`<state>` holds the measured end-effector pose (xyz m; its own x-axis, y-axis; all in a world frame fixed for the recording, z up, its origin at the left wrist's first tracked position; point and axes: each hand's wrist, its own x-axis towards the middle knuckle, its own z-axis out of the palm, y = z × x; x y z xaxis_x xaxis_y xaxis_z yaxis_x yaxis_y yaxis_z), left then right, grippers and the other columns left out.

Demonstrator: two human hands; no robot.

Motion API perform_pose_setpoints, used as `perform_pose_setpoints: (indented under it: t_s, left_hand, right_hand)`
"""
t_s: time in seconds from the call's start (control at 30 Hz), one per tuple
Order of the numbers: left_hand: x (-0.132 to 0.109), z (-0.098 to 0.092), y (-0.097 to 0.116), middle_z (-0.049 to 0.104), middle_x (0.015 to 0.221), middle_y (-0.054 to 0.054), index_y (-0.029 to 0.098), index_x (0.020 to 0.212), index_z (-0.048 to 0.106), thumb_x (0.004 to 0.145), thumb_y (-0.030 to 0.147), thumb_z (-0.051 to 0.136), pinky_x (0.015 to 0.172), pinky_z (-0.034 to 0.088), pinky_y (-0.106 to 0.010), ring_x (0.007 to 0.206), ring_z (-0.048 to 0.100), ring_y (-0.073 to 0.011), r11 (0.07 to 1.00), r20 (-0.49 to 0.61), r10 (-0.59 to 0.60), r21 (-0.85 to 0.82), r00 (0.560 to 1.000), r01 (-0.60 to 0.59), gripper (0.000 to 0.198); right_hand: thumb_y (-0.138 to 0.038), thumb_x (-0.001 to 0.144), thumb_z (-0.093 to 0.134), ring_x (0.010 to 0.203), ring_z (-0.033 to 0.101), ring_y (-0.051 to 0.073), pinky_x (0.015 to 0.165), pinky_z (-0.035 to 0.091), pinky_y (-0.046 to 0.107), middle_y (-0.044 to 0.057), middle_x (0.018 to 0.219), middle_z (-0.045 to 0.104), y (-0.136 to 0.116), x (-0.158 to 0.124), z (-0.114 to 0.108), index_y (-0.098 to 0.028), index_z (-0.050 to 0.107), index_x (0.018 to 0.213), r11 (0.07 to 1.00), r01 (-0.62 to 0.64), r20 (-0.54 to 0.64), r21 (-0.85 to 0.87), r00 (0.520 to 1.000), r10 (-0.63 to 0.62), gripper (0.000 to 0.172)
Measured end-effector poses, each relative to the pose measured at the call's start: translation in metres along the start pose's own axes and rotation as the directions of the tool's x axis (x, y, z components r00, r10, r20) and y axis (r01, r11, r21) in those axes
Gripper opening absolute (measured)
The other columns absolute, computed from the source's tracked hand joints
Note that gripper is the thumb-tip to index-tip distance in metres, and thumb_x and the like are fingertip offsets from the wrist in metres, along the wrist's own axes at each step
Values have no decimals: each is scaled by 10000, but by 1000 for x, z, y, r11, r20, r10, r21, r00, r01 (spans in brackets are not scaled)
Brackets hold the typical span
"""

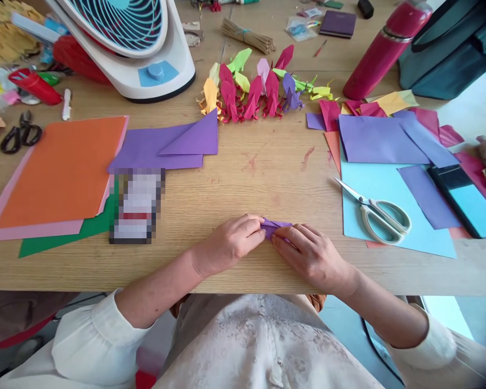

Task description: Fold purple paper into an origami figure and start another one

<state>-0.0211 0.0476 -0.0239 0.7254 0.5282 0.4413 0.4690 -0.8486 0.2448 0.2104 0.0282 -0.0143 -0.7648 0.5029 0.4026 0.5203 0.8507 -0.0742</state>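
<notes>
"Nearest us, what are the hands doing?"

"The left hand (237, 237) and the right hand (314, 256) are both pinching a small folded piece of purple paper (271, 227), fingers closed on its two ends, near the table's front edge."

"What's crowding them?"

"A dark-edged rectangular slab (137, 208), its face blurred, is lying left of the left hand. On the right, white-handled metal scissors (365, 202) are resting on a light-blue paper sheet (425, 237), with a flat black device (465, 200) beside them."

"Further off?"

"Flat orange paper (60, 173) is lying at the left, next to broad purple paper sheets (154, 146). Beyond, bright folded-paper figures (253, 97) are clustering beside a white plastic fan (157, 73). A crimson cylindrical bottle (383, 56) is blocking part of a teal bag (449, 48)."

"And the surface, the room?"

"Light-brown wood grain is running across the table (275, 183), reddish smears marking its middle. A bundle of thin brown sticks (249, 37) is lying towards the back. Past the bag a pale area is showing; I can't tell whether it's floor."
</notes>
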Motion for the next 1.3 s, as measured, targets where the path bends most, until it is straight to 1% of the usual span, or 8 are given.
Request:
perform_pose_setpoints:
  t_s: [0.2,0.3,0.37,0.53,0.67,0.83,1.13,1.3]
  left_hand:
    - [1,-8,0,676,1006,-113,89,988,650,963,77,494,947,580,-341,1075,635,-211,999,46,11,32,999,-13,158]
    - [4,-11,3,673,936,-79,100,1026,660,945,64,525,946,576,-350,1069,635,-218,996,63,36,82,997,-42,162]
    - [6,-11,6,666,896,-55,124,1033,666,942,66,533,933,578,-346,1064,637,-213,994,61,20,105,998,-27,171]
    - [7,-10,11,671,904,-44,162,1013,664,970,115,508,911,570,-321,1050,637,-190,993,75,-51,109,996,43,168]
    - [6,-10,10,673,908,-45,162,964,660,976,116,494,908,564,-312,1039,641,-187,993,83,-91,85,992,84,172]
    - [3,-11,5,652,864,-53,141,996,650,970,88,483,936,559,-343,1012,646,-193,993,79,-113,49,990,109,177]
    - [5,-10,2,599,821,-52,138,954,619,990,107,438,915,553,-360,920,623,-187,991,95,-120,65,988,114,187]
    - [3,-12,-1,599,858,-56,143,980,606,991,99,427,901,551,-356,938,614,-188,991,96,-130,23,987,128,185]
  right_hand:
    - [-94,957,471,715,510,193,618,430,332,124,862,658,-3,1,0,-72,678,996,999,-48,9,18,999,47,211]
    - [-84,933,506,685,472,189,607,414,331,105,815,645,-5,0,1,-86,679,965,996,-90,14,3,996,90,176]
    - [-84,927,517,685,465,189,608,413,328,102,823,646,-6,-1,2,-98,676,965,993,-117,14,7,993,117,164]
    - [-78,920,538,734,511,191,661,446,329,104,925,671,-8,-3,1,-130,653,976,984,-174,35,33,984,173,138]
    - [-76,933,526,753,561,184,673,462,324,86,912,681,-7,0,-1,-160,626,935,973,-214,51,90,976,210,130]
    - [-72,938,521,778,610,178,671,468,314,72,891,679,-5,6,-2,-175,610,941,931,-308,57,198,951,303,136]
    - [-131,941,560,729,582,173,657,451,314,64,844,668,-6,6,-1,-184,624,921,955,-271,53,121,962,266,85]
    - [-137,959,517,716,571,156,639,430,293,51,820,640,-4,8,-1,-190,620,851,910,-361,77,204,933,352,159]
